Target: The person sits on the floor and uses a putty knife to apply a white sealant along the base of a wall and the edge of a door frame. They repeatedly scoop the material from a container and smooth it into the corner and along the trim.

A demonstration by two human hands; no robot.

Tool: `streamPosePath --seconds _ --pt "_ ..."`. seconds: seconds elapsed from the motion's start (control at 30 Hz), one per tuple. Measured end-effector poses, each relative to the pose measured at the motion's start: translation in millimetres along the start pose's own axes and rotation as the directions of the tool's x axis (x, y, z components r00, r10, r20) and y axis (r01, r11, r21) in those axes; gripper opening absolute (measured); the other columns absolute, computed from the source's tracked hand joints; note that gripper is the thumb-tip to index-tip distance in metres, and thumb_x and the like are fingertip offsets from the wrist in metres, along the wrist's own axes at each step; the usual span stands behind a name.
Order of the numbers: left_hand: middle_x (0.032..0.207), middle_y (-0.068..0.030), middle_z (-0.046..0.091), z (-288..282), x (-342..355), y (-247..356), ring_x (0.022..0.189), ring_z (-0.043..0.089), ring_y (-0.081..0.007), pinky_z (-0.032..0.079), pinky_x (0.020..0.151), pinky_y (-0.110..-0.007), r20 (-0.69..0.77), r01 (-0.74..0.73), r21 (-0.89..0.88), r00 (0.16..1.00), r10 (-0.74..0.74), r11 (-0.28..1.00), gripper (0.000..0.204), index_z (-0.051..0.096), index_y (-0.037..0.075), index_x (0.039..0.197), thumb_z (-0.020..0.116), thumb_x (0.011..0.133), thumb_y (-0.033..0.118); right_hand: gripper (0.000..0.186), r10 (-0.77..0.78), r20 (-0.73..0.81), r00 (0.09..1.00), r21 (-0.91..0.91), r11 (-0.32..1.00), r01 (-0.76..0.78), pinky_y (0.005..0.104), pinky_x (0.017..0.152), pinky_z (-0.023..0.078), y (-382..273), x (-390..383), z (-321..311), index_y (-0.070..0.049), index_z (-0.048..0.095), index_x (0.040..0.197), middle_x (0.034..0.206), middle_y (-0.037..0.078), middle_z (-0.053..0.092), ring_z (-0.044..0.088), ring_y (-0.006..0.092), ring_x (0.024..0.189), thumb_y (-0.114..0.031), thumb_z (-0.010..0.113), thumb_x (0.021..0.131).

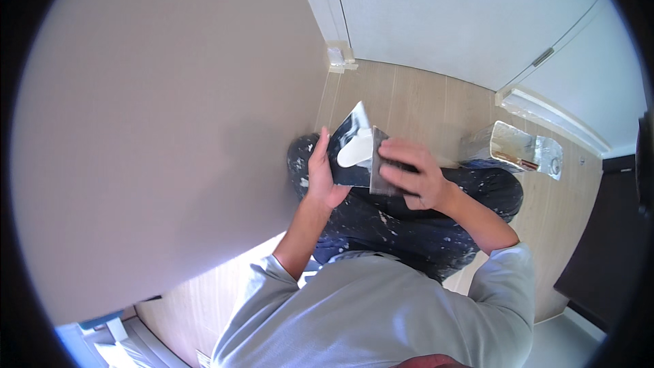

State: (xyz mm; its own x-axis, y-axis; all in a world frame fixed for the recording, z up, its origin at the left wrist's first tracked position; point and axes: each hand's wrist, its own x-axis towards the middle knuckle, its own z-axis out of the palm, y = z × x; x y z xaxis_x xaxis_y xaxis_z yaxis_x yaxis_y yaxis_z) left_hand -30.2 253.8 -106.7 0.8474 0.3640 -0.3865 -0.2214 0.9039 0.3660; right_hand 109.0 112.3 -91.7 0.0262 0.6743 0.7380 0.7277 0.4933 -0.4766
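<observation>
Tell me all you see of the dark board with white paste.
The dark board is thin and flat, material unclear, its far corner streaked white. White paste lies mounded on it. The left grip holds its left side above the spattered trousers; a blade in the right grip overlaps its right edge, hiding part of it. Whether blade and board touch is unclear.

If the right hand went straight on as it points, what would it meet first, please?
Beyond its scraper, the right hand would likely meet white paste on the dark plate; depth is unclear.
</observation>
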Motion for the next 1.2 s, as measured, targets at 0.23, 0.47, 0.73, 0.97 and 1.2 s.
streamPosePath --seconds 0.23,0.47,0.73,0.97,1.2 --pt "0.114 -0.0100 0.060 37.2 -24.8 -3.4 0.102 0.060 -0.0226 0.047 0.090 -0.037 0.029 0.046 0.082 0.998 -0.049 0.996 0.052 0.053 0.005 0.121 0.039 0.095 0.048 0.039 -0.133 0.213 0.968 -0.171 0.970 0.171 0.0470 0.098 0.041 -10.1 10.5 -28.0 -0.017 0.063 0.114 0.126 0.014 0.050 0.049 0.0311 0.114 -0.004 0.059 0.077" --pt "0.117 -0.0076 0.059 34.2 -36.6 10.7 0.106 0.057 -0.0201 0.044 0.093 -0.037 -0.047 -0.221 0.171 0.972 0.232 0.960 0.050 0.050 0.004 0.123 0.040 0.096 0.045 0.041 0.376 0.007 0.927 -0.332 0.875 -0.353 0.0383 0.099 0.037 7.0 12.4 -41.5 -0.011 0.056 0.122 0.125 0.015 0.050 0.050 0.0303 0.113 -0.003 0.054 0.082" --pt "0.121 -0.0111 0.049 55.7 -23.7 12.2 0.112 0.049 -0.0175 0.039 0.096 -0.033 -0.047 -0.622 0.448 0.701 0.711 0.642 0.059 0.043 -0.005 0.123 0.032 0.098 0.048 0.037 0.951 -0.066 0.302 0.968 0.135 -0.213 0.0304 0.088 0.046 -54.1 34.1 9.5 0.004 0.048 0.120 0.112 0.010 0.059 0.058 0.0169 0.099 -0.022 0.051 0.095" --pt "0.089 -0.0078 0.054 66.7 -31.2 -8.0 0.077 0.045 -0.0133 0.039 0.068 -0.028 0.183 -0.502 0.830 0.656 0.732 0.242 0.056 0.052 -0.005 0.102 0.030 0.099 0.047 0.032 0.956 -0.003 0.292 0.972 0.071 -0.224 0.0309 0.086 0.048 -50.3 33.2 22.5 0.003 0.050 0.116 0.109 0.010 0.059 0.059 0.0167 0.097 -0.021 0.050 0.095" --pt "0.099 -0.0235 0.056 62.7 -33.4 -13.9 0.090 0.056 -0.0338 0.042 0.082 -0.035 0.509 -0.647 0.757 0.674 0.534 0.095 0.035 0.051 -0.010 0.110 0.033 0.099 0.018 0.032 0.966 -0.031 0.257 0.972 0.089 -0.218 0.0314 0.082 0.050 -48.1 25.1 13.1 0.003 0.050 0.115 0.107 0.010 0.060 0.061 0.0168 0.093 -0.022 0.051 0.095"
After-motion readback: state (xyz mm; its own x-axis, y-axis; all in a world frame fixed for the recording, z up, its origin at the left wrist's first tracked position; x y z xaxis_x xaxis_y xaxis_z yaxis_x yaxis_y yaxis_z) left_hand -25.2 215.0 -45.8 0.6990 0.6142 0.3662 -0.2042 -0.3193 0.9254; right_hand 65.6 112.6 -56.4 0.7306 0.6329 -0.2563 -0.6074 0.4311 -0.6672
